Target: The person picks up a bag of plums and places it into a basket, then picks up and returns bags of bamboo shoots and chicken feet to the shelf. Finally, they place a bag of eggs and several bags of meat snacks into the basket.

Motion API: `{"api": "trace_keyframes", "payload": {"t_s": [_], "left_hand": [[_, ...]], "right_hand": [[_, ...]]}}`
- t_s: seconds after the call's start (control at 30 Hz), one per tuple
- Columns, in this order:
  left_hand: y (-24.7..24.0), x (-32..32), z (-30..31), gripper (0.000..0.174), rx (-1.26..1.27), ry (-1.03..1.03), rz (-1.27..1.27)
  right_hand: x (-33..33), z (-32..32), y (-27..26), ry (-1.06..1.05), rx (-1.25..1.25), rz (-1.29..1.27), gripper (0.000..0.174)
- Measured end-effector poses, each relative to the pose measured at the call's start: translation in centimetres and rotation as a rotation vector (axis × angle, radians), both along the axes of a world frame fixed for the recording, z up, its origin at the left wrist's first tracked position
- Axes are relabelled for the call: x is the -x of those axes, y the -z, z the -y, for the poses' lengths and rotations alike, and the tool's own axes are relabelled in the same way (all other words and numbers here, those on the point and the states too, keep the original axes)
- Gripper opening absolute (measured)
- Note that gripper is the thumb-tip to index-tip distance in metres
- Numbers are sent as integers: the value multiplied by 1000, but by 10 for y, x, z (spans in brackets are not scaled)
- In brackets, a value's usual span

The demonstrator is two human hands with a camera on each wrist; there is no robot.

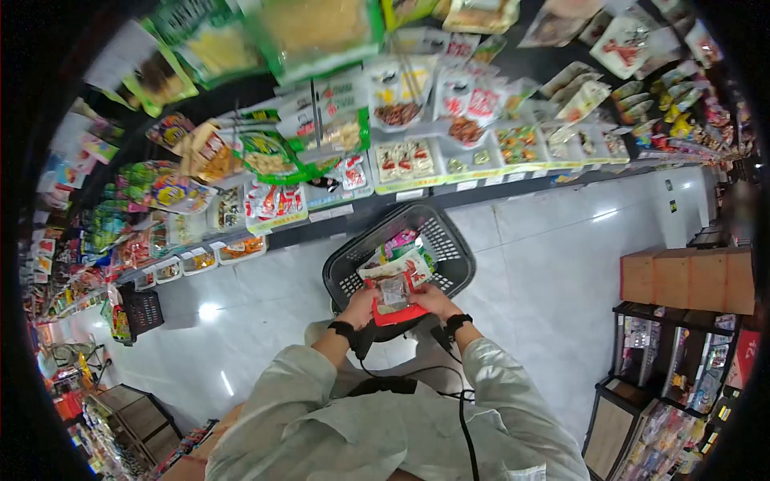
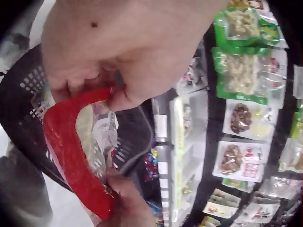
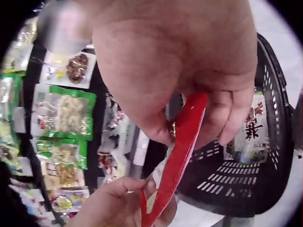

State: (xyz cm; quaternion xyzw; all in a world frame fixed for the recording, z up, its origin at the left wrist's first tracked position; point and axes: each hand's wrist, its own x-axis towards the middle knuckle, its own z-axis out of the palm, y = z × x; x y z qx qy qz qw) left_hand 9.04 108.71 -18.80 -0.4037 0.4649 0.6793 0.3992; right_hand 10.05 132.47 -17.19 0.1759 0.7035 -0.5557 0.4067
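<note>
A red snack packet with a clear window [image 1: 393,295] is held between both hands over the near side of a black shopping basket [image 1: 459,255]. My left hand [image 1: 360,308] pinches one end of it, thumb and fingers on opposite faces, as the left wrist view shows. At the other end, my right hand [image 3: 175,71] grips the packet's red edge [image 3: 182,142] the same way. Inside the basket lie a white packet with dark lettering [image 3: 255,120] and a pink-and-green packet [image 1: 403,240], partly covered by others.
Shelves of bagged snacks [image 1: 401,96] run along the front, with white trays [image 1: 405,162] at their lower edge. A second black basket [image 1: 143,311] stands on the pale floor at left. Cardboard boxes [image 1: 686,278] sit on a dark rack at right. A black cable [image 1: 464,417] hangs over the clothing.
</note>
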Motion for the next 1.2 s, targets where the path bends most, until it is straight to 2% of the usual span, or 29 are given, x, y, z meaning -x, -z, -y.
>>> {"api": "trace_keyframes", "payload": {"t_s": [0.03,0.07,0.13,0.17,0.27,0.3,0.4,0.43,0.6,0.67,0.7,0.8,0.83,0.97,1.2], "left_hand": [[-20,-7,-1,37,-83,-39,-4],[-38,-15,-6,35,-156,-56,-26],[-131,-24,-15,32,-295,-84,-69],[-146,-32,-17,31,-313,-47,-92],[-256,-49,-32,36,-306,49,-392],[-275,-55,-33,42,-275,111,-424],[-320,-83,-39,48,-203,141,-596],[-330,-94,-38,54,-203,158,-661],[-369,-150,-20,52,-178,273,-830],[-368,-168,-9,46,-112,359,-869],[-363,-179,-3,43,-114,392,-872],[-364,-214,4,41,-215,384,-843],[-369,-224,4,40,-198,438,-863],[-349,-253,-4,38,-255,399,-954],[-367,-277,-41,35,-152,412,-968]], "right_hand": [[-10,-7,-22,3,-26,-77,35],[-20,-16,-41,44,71,-74,29],[-26,-26,-137,40,191,-6,27],[-36,-33,-150,20,127,-70,27],[-52,-46,-238,-3,403,-224,31],[-58,-51,-260,-45,320,-210,41],[-85,-56,-279,-66,371,-271,56],[-95,-49,-304,-32,452,-320,52],[-163,-28,-342,-11,376,-449,51],[-188,-22,-346,-15,335,-483,52],[-202,-18,-347,16,353,-548,42],[-241,-18,-343,50,274,-542,38],[-251,-20,-344,54,262,-538,35],[-281,-28,-350,90,235,-546,32],[-304,-59,-360,121,248,-624,32]]}}
